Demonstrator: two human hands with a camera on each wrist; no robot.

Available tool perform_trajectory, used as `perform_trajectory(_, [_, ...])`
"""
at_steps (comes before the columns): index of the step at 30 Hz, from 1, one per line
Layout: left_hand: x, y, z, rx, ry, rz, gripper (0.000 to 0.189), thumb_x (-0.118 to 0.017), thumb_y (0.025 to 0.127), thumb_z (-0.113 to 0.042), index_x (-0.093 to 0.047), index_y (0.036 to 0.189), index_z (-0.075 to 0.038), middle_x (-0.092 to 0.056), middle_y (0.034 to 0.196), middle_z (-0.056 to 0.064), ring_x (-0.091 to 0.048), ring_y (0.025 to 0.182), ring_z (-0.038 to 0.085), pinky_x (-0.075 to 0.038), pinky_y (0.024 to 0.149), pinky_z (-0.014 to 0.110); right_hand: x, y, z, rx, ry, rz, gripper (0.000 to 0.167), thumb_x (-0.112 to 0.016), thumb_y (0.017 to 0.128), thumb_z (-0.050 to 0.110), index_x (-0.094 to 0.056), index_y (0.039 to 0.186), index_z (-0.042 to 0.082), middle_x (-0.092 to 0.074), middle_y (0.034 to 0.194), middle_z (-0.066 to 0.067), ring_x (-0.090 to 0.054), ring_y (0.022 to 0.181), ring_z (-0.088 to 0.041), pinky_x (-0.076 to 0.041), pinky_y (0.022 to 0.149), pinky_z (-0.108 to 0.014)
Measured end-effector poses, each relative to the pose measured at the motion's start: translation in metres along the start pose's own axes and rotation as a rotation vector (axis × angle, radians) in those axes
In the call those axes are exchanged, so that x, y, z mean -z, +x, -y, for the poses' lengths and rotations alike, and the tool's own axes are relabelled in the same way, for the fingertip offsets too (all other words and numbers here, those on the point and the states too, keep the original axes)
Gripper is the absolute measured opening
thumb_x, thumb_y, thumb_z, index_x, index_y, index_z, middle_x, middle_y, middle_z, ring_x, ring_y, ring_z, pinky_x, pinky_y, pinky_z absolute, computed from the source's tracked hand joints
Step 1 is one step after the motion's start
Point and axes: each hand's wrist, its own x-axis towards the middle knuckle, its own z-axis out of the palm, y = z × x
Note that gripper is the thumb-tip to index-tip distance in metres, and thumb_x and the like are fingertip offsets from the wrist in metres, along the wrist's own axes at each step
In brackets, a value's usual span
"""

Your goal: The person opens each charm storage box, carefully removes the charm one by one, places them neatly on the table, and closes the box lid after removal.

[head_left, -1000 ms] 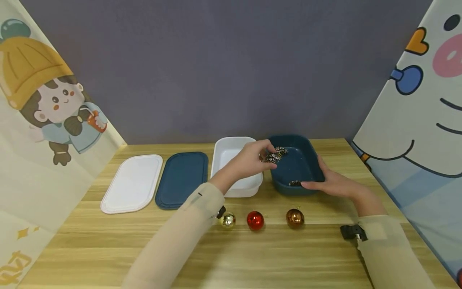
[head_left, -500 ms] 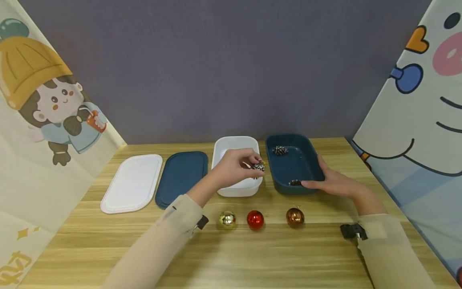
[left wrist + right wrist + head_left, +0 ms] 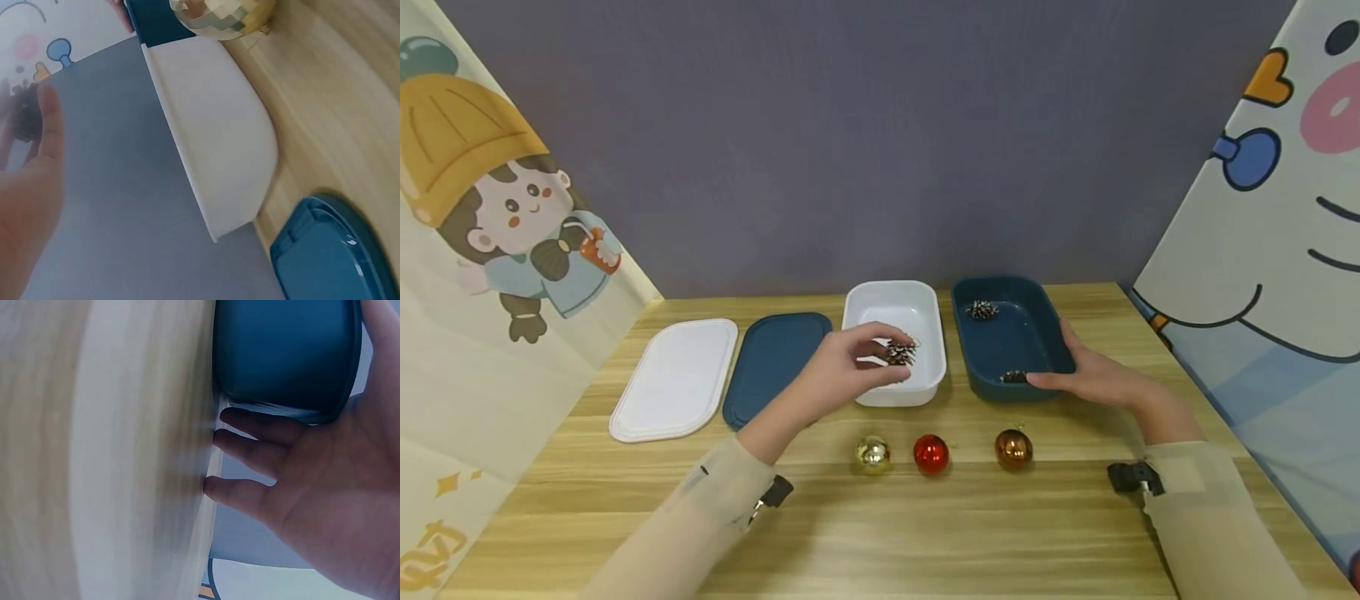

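Pinecone [image 3: 900,352] first: you are holding it in your left grip [image 3: 842,367], pinching it between the thumb on the near side and the fingers on the far side. It is sitting at the right-hand end of that hand, and the fingers are covering part of it, so its long axis is hard to tell.

In the head view it is hovering within the outline of the white box [image 3: 902,397] — while the left wrist view is showing it well above that box's rim. Any coming move is probably turning on this: the white box is lying below the pinecone, the dark blue box [image 3: 1015,346] is lying to its right, and your left hand is clearly the nearer one.

Your right grip [image 3: 1101,375] is resting at the dark blue box's near right corner — thumb lying over the rim, fingers staying straight along the outside. Inside, one pinecone is lying in the far left corner [image 3: 982,310] and another is lying beside your thumb tip [image 3: 1015,377].

Nearer you, a gold bauble [image 3: 872,455], a red bauble [image 3: 931,454] and a copper bauble [image 3: 1014,449] are resting on the surface [image 3: 970,533]. Leftward, a dark blue lid [image 3: 775,358] and a white lid [image 3: 677,379] are lying flat.
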Motion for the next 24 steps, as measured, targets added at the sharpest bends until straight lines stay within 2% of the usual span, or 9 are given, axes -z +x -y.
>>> perform_trajectory(2, [0.003, -0.007, 0.001, 0.017, -0.053, -0.004, 0.044, -0.085, 0.092, -0.011, -0.071, 0.133, -0.018, -0.073, 0.129, 0.007, -0.074, 0.110, 0.019, -0.065, 0.087, 0.032, 0.000, 0.000, 0.000, -0.001, -0.003, 0.000, 0.131, -0.069, 0.097, 0.061, 0.036, 0.161, 0.017, 0.017, 0.172, -0.035, -0.004, 0.156, -0.067, -0.021, 0.118, -0.083])
perform_trajectory(6, [0.007, -0.018, 0.004, -0.010, -0.081, -0.003, 0.055, -0.084, 0.088, 0.002, -0.066, 0.138, -0.011, -0.065, 0.140, 0.011, -0.071, 0.116, 0.025, -0.064, 0.094, 0.031, 0.000, 0.000, 0.000, 0.001, 0.001, 0.000, 0.131, -0.069, 0.097, 0.061, 0.036, 0.161, 0.017, 0.018, 0.172, -0.035, -0.003, 0.156, -0.067, -0.021, 0.118, -0.083])
perform_trajectory(16, [0.006, -0.057, 0.015, -0.049, 0.059, 0.039, 0.060, -0.085, 0.085, 0.005, -0.065, 0.140, -0.008, -0.061, 0.144, 0.013, -0.072, 0.111, 0.024, -0.063, 0.095, 0.029, 0.002, 0.001, 0.000, 0.000, -0.003, 0.002, 0.131, -0.069, 0.097, 0.061, 0.037, 0.161, 0.018, 0.018, 0.173, -0.034, -0.005, 0.156, -0.067, -0.022, 0.118, -0.083])
perform_trajectory(20, [0.001, -0.072, 0.016, -0.042, 0.086, 0.064, 0.057, -0.087, 0.084, 0.003, -0.065, 0.136, -0.007, -0.063, 0.137, 0.012, -0.072, 0.107, 0.021, -0.065, 0.090, 0.029, 0.002, 0.002, -0.001, 0.001, -0.001, 0.004, 0.131, -0.069, 0.097, 0.061, 0.037, 0.161, 0.017, 0.019, 0.173, -0.034, -0.004, 0.156, -0.067, -0.022, 0.118, -0.083])
perform_trajectory(24, [-0.008, -0.087, 0.015, -0.016, 0.175, 0.064, 0.055, -0.091, 0.082, -0.005, -0.066, 0.130, -0.013, -0.066, 0.127, 0.003, -0.069, 0.101, 0.014, -0.064, 0.084, 0.028, 0.002, 0.002, -0.001, 0.000, 0.002, 0.007, 0.131, -0.069, 0.097, 0.061, 0.037, 0.161, 0.017, 0.020, 0.173, -0.033, -0.003, 0.156, -0.067, -0.021, 0.118, -0.083])
